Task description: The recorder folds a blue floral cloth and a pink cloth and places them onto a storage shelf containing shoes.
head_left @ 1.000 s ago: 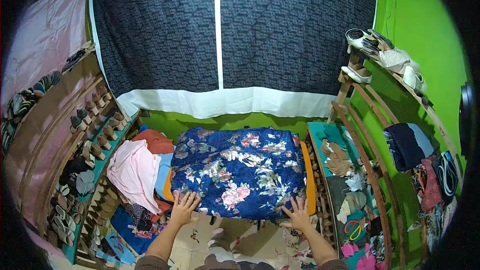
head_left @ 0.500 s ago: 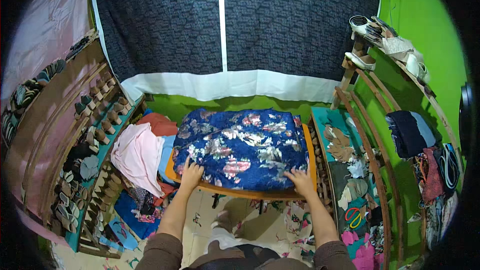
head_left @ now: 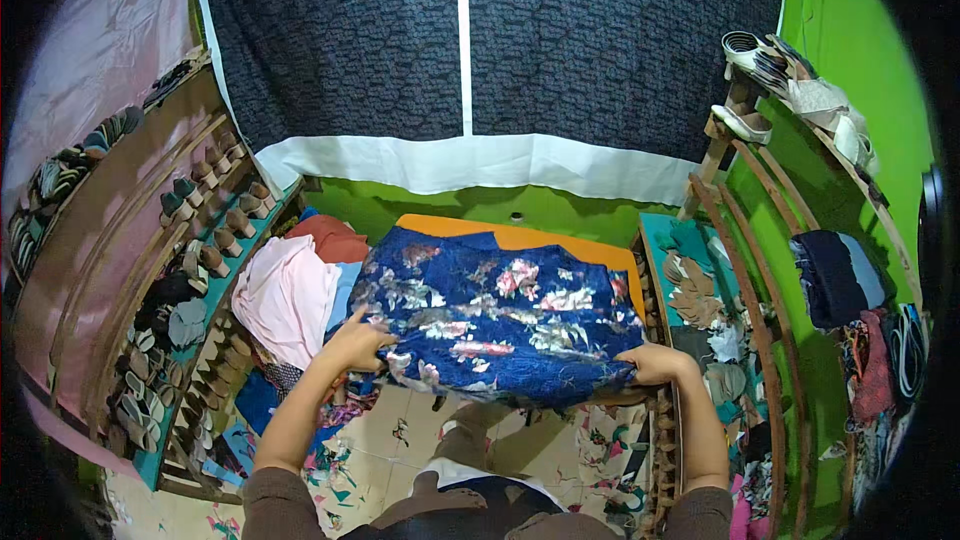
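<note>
A dark blue cloth with pink and white flowers (head_left: 500, 315) lies over an orange tabletop (head_left: 420, 224), its near edge hanging past the table's front. My left hand (head_left: 358, 343) grips the cloth at its near left corner, with the thumb on top and the other fingers partly hidden. At the near right corner my right hand (head_left: 650, 364) is closed on the same cloth, fingers tucked under its edge. The tabletop shows along the back and at the far right.
Pink cloth (head_left: 285, 290) and rust-red cloth (head_left: 330, 238) are heaped left of the table. A shoe rack (head_left: 195, 340) stands at the left. On the right, a teal-topped shelf (head_left: 660, 240) holds cut pieces. Scraps litter the tiled floor (head_left: 400, 460).
My hands have gone from lying on the cloth to gripping its near corners. The cloth has slid toward me, baring orange tabletop at the back.
</note>
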Motion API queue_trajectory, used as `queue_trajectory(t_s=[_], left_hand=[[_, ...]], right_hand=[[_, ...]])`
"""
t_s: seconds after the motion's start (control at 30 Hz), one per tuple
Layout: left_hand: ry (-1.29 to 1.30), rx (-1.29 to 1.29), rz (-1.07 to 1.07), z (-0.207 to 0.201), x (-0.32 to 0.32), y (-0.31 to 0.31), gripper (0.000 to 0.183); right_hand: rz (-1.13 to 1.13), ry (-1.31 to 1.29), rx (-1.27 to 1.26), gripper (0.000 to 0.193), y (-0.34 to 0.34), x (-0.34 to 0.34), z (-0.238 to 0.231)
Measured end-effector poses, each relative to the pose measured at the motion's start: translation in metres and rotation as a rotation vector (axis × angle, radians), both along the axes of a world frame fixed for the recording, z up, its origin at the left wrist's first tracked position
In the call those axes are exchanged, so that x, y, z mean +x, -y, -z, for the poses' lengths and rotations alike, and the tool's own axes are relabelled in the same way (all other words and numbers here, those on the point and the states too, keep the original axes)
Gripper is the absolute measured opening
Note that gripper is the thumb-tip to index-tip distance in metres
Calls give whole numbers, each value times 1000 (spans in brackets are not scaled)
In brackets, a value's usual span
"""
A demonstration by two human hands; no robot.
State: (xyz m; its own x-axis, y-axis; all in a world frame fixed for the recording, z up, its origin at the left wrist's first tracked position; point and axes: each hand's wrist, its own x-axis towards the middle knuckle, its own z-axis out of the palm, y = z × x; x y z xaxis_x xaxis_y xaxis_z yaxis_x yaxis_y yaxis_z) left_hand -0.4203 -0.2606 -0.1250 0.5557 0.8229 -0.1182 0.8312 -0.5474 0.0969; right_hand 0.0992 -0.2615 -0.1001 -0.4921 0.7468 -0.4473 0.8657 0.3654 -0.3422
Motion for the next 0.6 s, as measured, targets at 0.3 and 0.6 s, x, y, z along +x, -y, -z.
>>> queue_trajectory(t_s=[0.3, 0.6], left_hand=[[51, -609, -78, -84, 8, -125, 54], [5, -601, -218, -2, -4, -312, 74]], right_hand=[[-36, 149, -337, 65, -141, 8, -65], [322, 55, -425, 90, -303, -4, -24]])
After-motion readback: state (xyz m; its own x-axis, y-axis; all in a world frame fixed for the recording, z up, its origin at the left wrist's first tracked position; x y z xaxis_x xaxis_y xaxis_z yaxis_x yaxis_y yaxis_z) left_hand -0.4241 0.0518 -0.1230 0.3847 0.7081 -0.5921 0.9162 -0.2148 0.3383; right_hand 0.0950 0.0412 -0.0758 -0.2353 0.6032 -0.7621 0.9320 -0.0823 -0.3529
